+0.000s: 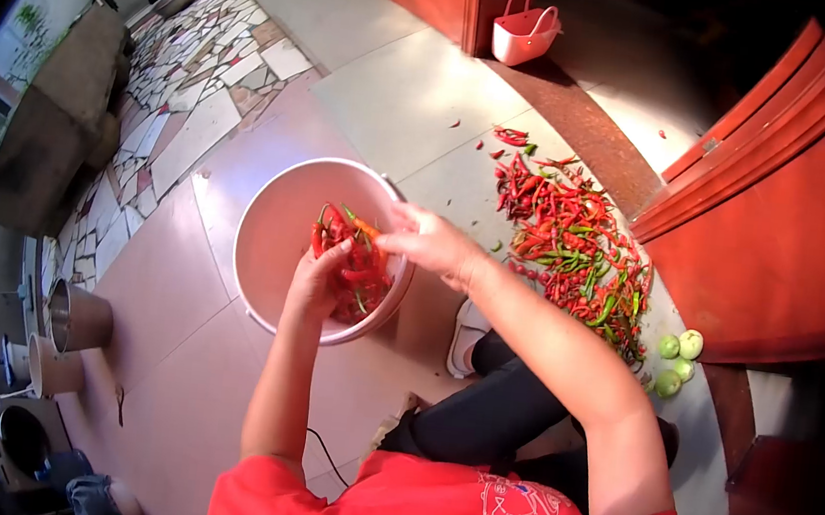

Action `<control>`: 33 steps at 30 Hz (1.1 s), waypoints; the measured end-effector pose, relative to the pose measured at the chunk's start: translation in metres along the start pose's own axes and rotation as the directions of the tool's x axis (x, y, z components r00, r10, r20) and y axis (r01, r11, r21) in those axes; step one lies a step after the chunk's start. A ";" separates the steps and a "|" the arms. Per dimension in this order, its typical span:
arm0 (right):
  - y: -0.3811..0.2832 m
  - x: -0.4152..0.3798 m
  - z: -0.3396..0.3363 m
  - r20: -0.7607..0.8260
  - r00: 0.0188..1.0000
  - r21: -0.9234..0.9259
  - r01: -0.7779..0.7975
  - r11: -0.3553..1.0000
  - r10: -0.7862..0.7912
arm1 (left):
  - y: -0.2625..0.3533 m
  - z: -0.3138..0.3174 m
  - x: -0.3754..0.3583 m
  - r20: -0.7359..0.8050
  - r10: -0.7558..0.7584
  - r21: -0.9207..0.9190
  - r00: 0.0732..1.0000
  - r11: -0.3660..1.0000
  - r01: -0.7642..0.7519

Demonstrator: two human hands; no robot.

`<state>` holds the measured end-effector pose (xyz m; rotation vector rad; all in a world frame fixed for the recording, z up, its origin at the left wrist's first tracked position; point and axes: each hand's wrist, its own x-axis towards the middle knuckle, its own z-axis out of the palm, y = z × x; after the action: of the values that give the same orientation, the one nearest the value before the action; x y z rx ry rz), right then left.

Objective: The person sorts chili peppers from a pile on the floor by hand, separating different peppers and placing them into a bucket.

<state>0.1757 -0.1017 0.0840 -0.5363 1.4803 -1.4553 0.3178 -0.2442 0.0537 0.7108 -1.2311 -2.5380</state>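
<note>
A pink bucket (269, 232) stands on the tiled floor before me, with red peppers inside it. Over its opening, my left hand (318, 276) is closed around several red peppers (323, 233). My right hand (426, 244) is at the bucket's right rim, its fingers closed at one end of an orange pepper (363, 226) beside the held bunch. To the right, a pile of red and green peppers (570, 239) lies spread on the floor.
Several pale green round vegetables (690, 344) lie beyond the pile's lower end. A pink handbag (524, 36) stands by the red door (775, 255). Metal buckets (82, 318) stand at the left. My legs are below the pile.
</note>
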 end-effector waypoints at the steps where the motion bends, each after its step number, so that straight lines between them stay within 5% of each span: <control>1: 0.008 0.007 -0.009 0.018 0.998 -0.026 0.064 0.998 -0.064 | -0.001 -0.013 0.000 -0.044 0.026 0.072 0.999 0.997 -0.023; 5: -0.019 -0.052 -0.091 -0.083 0.996 -0.255 -0.048 0.966 0.028 | -0.033 -0.084 0.008 -0.201 0.063 0.469 0.978 0.882 0.040; 7: -0.003 -0.082 -0.170 -0.102 0.989 -0.380 0.064 0.923 -0.111 | -0.043 -0.074 0.007 -0.209 0.230 0.450 0.950 0.885 -0.116; 9: -0.008 -0.135 -0.241 -0.268 0.962 -0.330 -0.139 0.934 0.049 | -0.055 -0.071 0.024 -0.321 0.258 0.437 0.911 0.894 -0.099; 12: 0.017 -0.205 -0.337 -0.627 0.775 -0.230 -0.283 0.931 0.081 | -0.042 0.029 0.053 -0.295 0.119 0.607 0.948 0.790 0.089; 14: 0.058 -0.240 -0.390 -0.800 0.595 -0.151 -0.327 0.933 0.079 | -0.046 0.102 0.089 -0.073 0.050 0.662 0.996 0.749 0.011; 16: 0.128 -0.264 -0.437 -0.829 0.550 -0.075 -0.286 0.955 0.100 | -0.074 0.175 0.126 0.100 -0.061 0.757 0.993 0.652 -0.036; 19: 0.227 -0.277 -0.465 -0.797 0.558 -0.008 -0.394 0.919 0.232 | -0.154 0.243 0.184 0.457 -0.404 0.843 0.792 0.480 -0.241; 21: 0.298 -0.268 -0.474 -0.758 0.645 -0.228 -0.396 0.890 0.093 | -0.218 0.295 0.196 0.424 -0.682 0.881 0.595 0.158 -0.447; 25: 0.329 -0.227 -0.457 -0.653 0.734 -0.684 -0.465 0.562 -0.187 | -0.373 0.314 0.212 0.299 -0.867 0.744 0.398 -0.050 -0.667; 27: 0.342 -0.211 -0.453 -0.572 0.808 -0.762 -0.462 0.453 -0.139 | -0.452 0.307 0.211 0.364 -0.764 0.815 0.532 -0.015 -0.580; 29: 0.364 -0.203 -0.451 -0.628 0.760 -0.710 -0.473 0.523 -0.166 | -0.509 0.306 0.201 0.422 -0.649 0.745 0.633 -0.151 -0.650; 31: 0.364 -0.211 -0.450 -0.674 0.729 -0.683 -0.556 0.473 -0.117 | -0.555 0.281 0.180 0.586 -0.425 0.780 0.690 0.065 -0.623; 33: 0.367 -0.233 -0.448 -0.639 0.742 -0.715 -0.474 0.514 -0.204 | -0.567 0.267 0.144 0.698 -0.264 0.716 0.666 0.241 -0.655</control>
<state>0.0142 0.3937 -0.2592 -0.4343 2.8110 -0.6351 0.0582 0.2282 -0.2968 -0.5230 -2.9892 -1.4182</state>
